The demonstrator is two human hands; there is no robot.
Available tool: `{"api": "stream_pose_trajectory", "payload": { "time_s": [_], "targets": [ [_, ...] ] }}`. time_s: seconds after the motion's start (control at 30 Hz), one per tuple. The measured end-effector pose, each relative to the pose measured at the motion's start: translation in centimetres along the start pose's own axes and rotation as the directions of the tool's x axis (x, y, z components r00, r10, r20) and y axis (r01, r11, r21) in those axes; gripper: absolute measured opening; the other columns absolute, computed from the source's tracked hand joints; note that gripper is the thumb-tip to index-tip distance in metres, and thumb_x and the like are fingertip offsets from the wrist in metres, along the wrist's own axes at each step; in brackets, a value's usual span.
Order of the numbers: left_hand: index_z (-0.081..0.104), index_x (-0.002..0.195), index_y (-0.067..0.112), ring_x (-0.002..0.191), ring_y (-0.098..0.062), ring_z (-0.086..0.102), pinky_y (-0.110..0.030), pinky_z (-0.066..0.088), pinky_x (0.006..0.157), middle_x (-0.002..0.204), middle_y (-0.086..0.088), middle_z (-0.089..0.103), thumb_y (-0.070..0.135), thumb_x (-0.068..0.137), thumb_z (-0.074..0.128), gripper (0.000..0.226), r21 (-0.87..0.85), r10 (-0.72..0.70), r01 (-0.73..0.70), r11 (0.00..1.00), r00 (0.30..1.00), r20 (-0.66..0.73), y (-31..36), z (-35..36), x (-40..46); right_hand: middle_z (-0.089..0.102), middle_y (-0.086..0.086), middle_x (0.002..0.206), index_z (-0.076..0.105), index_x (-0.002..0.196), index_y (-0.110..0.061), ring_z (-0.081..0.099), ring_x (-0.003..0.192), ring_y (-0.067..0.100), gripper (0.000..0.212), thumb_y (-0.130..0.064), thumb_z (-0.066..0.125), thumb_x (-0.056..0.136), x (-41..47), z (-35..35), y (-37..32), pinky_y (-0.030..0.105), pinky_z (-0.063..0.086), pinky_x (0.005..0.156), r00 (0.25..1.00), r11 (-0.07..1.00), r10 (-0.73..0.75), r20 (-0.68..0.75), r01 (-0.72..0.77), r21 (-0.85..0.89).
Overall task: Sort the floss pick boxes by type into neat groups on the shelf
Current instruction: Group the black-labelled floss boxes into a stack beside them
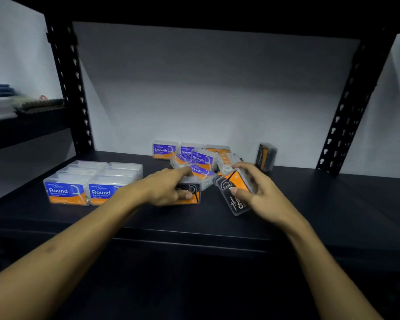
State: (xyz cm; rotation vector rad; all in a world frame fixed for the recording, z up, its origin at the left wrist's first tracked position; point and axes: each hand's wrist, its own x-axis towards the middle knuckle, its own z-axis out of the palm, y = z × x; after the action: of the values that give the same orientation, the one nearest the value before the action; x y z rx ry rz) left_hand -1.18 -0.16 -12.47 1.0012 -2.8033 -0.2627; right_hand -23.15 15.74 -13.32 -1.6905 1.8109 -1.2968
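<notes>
On the dark shelf (310, 204), several "Round" boxes (67, 192) stand in a tidy block at the left. Behind the hands lies a loose pile of blue "Smooth" boxes (200, 158), mixed with orange-labelled ones (226, 161). My left hand (166, 188) grips a black-and-orange Charcoal box (193, 189) that sits on the shelf in front of the pile. Tilted and raised off the shelf, a second Charcoal box (233, 192) is held in my right hand (256, 190), thumb on its label. A third Charcoal box (266, 157) stands upright at the back right.
Black perforated uprights (69, 88) frame the bay on both sides, with a grey wall behind. Folded cloths (21, 102) lie on the neighbouring shelf to the left. The shelf's front lip (194, 234) runs below my forearms.
</notes>
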Motion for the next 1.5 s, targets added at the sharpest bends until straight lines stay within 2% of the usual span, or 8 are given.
{"api": "stream_pose_trajectory", "payload": {
  "time_s": [0.13, 0.27, 0.4, 0.6, 0.73, 0.87, 1.2, 1.5],
  "targets": [
    [0.045, 0.124, 0.023, 0.110, -0.029, 0.056, -0.043, 0.046, 0.095, 0.123, -0.007, 0.061, 0.048, 0.089, 0.065, 0.048, -0.017, -0.004, 0.005, 1.000, 1.000, 0.021, -0.1, -0.2, 0.2, 0.070, 0.011, 0.105, 0.043, 0.111, -0.009, 0.074, 0.087, 0.012, 0.042, -0.004, 0.076, 0.085, -0.2, 0.3, -0.2, 0.031, 0.063, 0.075, 0.989, 0.978, 0.056, -0.134, -0.027, 0.206],
    [0.046, 0.124, 0.023, 0.108, -0.025, 0.055, -0.039, 0.045, 0.095, 0.124, -0.007, 0.060, 0.046, 0.088, 0.068, 0.049, -0.035, -0.006, 0.008, 0.999, 0.998, 0.060, -0.2, -0.5, 0.6, 0.062, 0.001, 0.087, 0.039, 0.117, -0.013, 0.066, 0.064, -0.003, 0.050, -0.009, 0.076, 0.084, 0.1, 0.7, 0.0, 0.014, 0.050, 0.059, 0.982, 0.997, 0.065, -0.176, -0.054, 0.062],
    [0.049, 0.124, 0.025, 0.103, -0.021, 0.052, -0.033, 0.045, 0.089, 0.120, -0.002, 0.059, 0.045, 0.084, 0.074, 0.051, -0.009, 0.017, -0.016, 1.000, 0.996, 0.082, 0.0, -1.6, 0.9, 0.070, -0.002, 0.110, 0.051, 0.136, -0.021, 0.071, 0.092, 0.003, 0.056, -0.013, 0.075, 0.087, 0.0, 0.4, 0.2, 0.017, 0.054, 0.080, 0.994, 0.994, 0.023, -0.108, -0.011, 0.105],
    [0.049, 0.108, 0.032, 0.099, -0.022, 0.057, -0.038, 0.050, 0.089, 0.111, 0.000, 0.061, 0.041, 0.080, 0.078, 0.041, -0.003, 0.065, -0.065, 0.998, 0.989, 0.131, -0.3, -2.3, 0.8, 0.076, 0.004, 0.102, 0.056, 0.106, -0.009, 0.074, 0.094, 0.015, 0.033, -0.004, 0.079, 0.082, -0.2, 1.5, 1.1, 0.036, 0.057, 0.091, 0.996, 0.969, 0.040, -0.080, -0.019, 0.246],
    [0.047, 0.129, 0.026, 0.116, -0.025, 0.055, -0.043, 0.046, 0.100, 0.128, -0.002, 0.059, 0.042, 0.084, 0.074, 0.055, -0.056, 0.048, -0.040, 0.998, 0.987, 0.154, -0.7, -1.9, 0.3, 0.074, 0.002, 0.094, 0.051, 0.107, -0.010, 0.071, 0.083, 0.015, 0.043, -0.002, 0.081, 0.078, 0.1, 2.2, 1.3, 0.040, 0.058, 0.081, 0.999, 0.975, 0.037, 0.000, -0.036, 0.219],
    [0.039, 0.138, 0.033, 0.121, -0.024, 0.053, -0.044, 0.043, 0.105, 0.137, -0.001, 0.056, 0.050, 0.085, 0.070, 0.063, -0.069, 0.037, -0.025, 0.997, 0.983, 0.180, -1.2, -1.6, -0.2, 0.074, 0.000, 0.106, 0.067, 0.110, -0.026, 0.071, 0.098, 0.019, 0.040, -0.017, 0.082, 0.074, 0.5, 2.7, 1.4, 0.045, 0.056, 0.093, 0.998, 0.992, -0.008, 0.069, -0.001, 0.126],
    [0.049, 0.130, 0.041, 0.118, -0.022, 0.054, -0.038, 0.047, 0.088, 0.127, 0.006, 0.061, 0.083, 0.072, 0.055, 0.072, 0.172, 0.095, -0.094, 0.981, 0.995, 0.001, 0.9, -1.5, -1.7, 0.075, 0.003, 0.102, 0.069, 0.109, -0.019, 0.068, 0.091, 0.009, 0.032, -0.008, 0.081, 0.081, 1.4, 3.4, 0.9, 0.029, 0.052, 0.086, 0.979, 0.987, -0.039, 0.199, 0.007, 0.162],
    [0.062, 0.100, 0.031, 0.095, -0.016, 0.055, -0.039, 0.051, 0.088, 0.102, 0.009, 0.065, 0.083, 0.062, 0.063, 0.064, -0.008, 0.144, -0.144, 0.990, 0.989, -0.045, 0.5, -0.6, -0.6, 0.074, -0.001, 0.104, 0.070, 0.112, -0.014, 0.069, 0.098, 0.009, 0.036, -0.005, 0.082, 0.079, 2.3, 3.0, 1.1, 0.021, 0.051, 0.084, 0.958, 0.971, -0.097, 0.271, 0.032, 0.237]
  ]
}}
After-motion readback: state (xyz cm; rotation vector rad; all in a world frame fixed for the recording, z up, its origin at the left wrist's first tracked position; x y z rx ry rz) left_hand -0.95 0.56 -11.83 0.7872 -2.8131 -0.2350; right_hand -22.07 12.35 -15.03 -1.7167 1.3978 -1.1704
